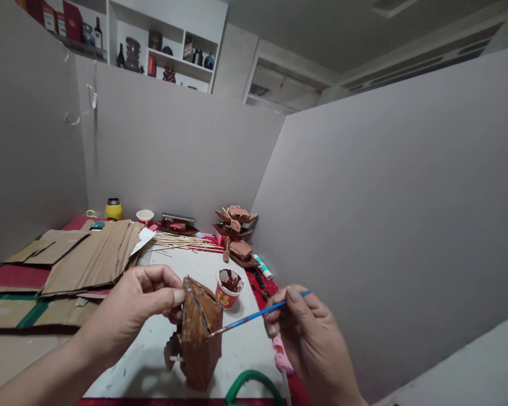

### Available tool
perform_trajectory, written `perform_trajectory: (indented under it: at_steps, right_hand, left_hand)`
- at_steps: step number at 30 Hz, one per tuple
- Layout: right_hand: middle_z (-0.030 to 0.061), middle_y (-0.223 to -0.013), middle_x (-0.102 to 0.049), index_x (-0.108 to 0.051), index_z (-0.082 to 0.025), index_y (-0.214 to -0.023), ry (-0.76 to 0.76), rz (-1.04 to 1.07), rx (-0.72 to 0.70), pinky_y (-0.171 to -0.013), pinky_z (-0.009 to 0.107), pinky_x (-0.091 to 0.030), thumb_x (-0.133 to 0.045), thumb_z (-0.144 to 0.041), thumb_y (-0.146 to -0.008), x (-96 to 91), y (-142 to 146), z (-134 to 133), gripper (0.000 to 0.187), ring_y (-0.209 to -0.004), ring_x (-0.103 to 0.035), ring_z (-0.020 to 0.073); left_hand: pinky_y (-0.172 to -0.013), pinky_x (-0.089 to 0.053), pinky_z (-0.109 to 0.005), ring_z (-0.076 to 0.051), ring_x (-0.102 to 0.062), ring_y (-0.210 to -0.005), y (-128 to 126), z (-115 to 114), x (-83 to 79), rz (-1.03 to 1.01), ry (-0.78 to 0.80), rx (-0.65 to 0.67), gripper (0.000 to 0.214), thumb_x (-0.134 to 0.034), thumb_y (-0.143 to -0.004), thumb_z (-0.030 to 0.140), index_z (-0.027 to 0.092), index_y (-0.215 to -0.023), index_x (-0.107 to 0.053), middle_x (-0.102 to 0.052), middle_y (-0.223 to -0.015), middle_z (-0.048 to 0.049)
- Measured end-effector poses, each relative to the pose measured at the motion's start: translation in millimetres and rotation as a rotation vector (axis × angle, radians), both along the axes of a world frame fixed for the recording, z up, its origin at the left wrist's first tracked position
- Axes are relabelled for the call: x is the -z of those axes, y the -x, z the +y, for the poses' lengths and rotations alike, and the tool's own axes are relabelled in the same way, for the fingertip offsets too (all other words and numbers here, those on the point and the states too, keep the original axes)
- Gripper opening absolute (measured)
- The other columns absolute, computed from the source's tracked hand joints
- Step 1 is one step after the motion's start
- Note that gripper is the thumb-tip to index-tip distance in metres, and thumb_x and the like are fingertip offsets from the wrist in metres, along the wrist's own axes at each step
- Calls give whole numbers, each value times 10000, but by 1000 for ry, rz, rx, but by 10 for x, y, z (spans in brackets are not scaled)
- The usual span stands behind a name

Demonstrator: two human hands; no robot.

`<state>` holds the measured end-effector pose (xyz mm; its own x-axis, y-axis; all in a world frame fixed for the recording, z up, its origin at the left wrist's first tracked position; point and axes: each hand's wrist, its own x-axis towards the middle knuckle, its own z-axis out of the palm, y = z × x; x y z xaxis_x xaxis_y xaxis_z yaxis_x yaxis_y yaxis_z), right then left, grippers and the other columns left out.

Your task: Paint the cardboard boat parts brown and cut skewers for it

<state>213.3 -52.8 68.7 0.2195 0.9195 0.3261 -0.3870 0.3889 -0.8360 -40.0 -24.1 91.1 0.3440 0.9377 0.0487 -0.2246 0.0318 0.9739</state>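
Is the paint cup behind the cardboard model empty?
No, the paint cup holds brown paint, visible coating its inside, just behind the cardboard model.

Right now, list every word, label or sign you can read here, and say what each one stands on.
"福": a yellow character on the red paper cup holding brown paint, just beyond the cardboard model.
Labels on the red boxes on the high shelf: too small to read.
Print on the white and green tube: blurred, unreadable.
Second red and white cup at the back: no legible marking.
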Motion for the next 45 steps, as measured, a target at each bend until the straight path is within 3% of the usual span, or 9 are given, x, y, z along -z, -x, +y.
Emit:
perform_trajectory:
  at_steps: [9, 20, 27, 35, 41, 45]
  right_hand:
    - [26, -558, -747, -775, -188, -715, -11, 72, 4, -439, 156, -551, -908, -438, -702, -66, 14, 40, 283, -443, -674, 114]
    - [24, -541, -730, -753, -164, -691, 40, 69, -3, -427, 161, -525, -944, -405, -647, -77, -158, 9, 310, -425, -650, 109]
    - [37, -618, -773, -775, -186, -763, -14, 46, -42, -497, 181, -580, -898, -403, -729, -60, -99, -6, 252, -501, -705, 127]
    - [31, -609, -768, -794, -189, -754, -80, 8, 6, -489, 155, -579, -893, -364, -743, -69, -173, -95, 201, -480, -705, 115]
    - [45, -656, -793, -807, -217, -819, -149, -34, -37, -537, 182, -602, -808, -386, -845, -72, 1, -139, 171, -548, -744, 139]
    - [41, -677, -785, -806, -218, -843, -169, -94, -9, -578, 178, -605, -765, -363, -890, -11, -51, -153, 157, -575, -742, 129]
  left_hand:
    - [-585, -444, -235, -119, -572, -583, 9, 6, 19, -23, -13, 82, 159, -824, -732, 305, 207, -712, -702, -675, -607, 15]
    - [-578, -443, -225, -111, -563, -581, 18, 30, -18, -32, -26, 68, 170, -842, -707, 291, 201, -688, -698, -662, -606, 15]
    - [-572, -447, -209, -104, -565, -583, 39, 25, 11, 10, -64, 100, 134, -826, -721, 264, 211, -687, -708, -668, -612, 26]
    - [-579, -455, -201, -98, -575, -596, 54, 50, 56, 16, -83, 121, 108, -806, -742, 256, 213, -710, -713, -679, -630, 37]
    - [-578, -454, -212, -100, -573, -588, -12, 29, 54, 25, -57, 135, 107, -796, -730, 224, 198, -697, -698, -669, -620, 32]
    - [-583, -450, -221, -104, -578, -593, -12, 19, 17, 30, -57, 126, 104, -793, -713, 210, 189, -690, -694, -676, -628, 22]
